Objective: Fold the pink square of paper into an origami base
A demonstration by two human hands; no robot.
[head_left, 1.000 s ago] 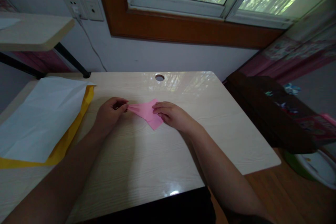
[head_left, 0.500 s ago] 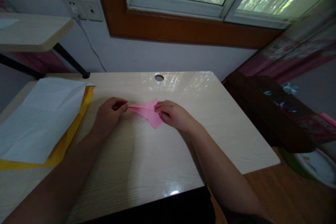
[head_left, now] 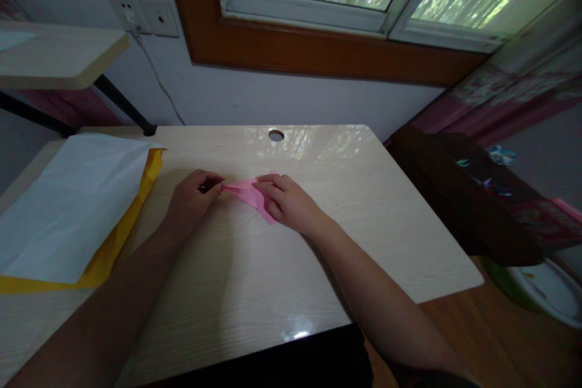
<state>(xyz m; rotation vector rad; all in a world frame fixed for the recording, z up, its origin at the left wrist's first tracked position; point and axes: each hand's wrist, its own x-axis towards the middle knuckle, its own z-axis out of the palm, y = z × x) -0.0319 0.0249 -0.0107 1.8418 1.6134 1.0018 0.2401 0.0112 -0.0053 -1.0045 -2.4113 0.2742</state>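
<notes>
Beneath a window, on the pale table (head_left: 273, 267), I am pinching the left tip of a partly folded pink paper (head_left: 248, 192) with my left hand (head_left: 193, 201) while my right hand (head_left: 286, 203) is pressing it flat, folds unfinished.

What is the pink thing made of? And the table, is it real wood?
The pink thing looks like thin matte paper: it lies flat with sharp folded edges and a pointed tip that the left hand pinches while the right hand presses it. The table shows pale wood grain, but its glossy, mirror-like shine suggests a laminate or varnished board; which one cannot be told.
</notes>
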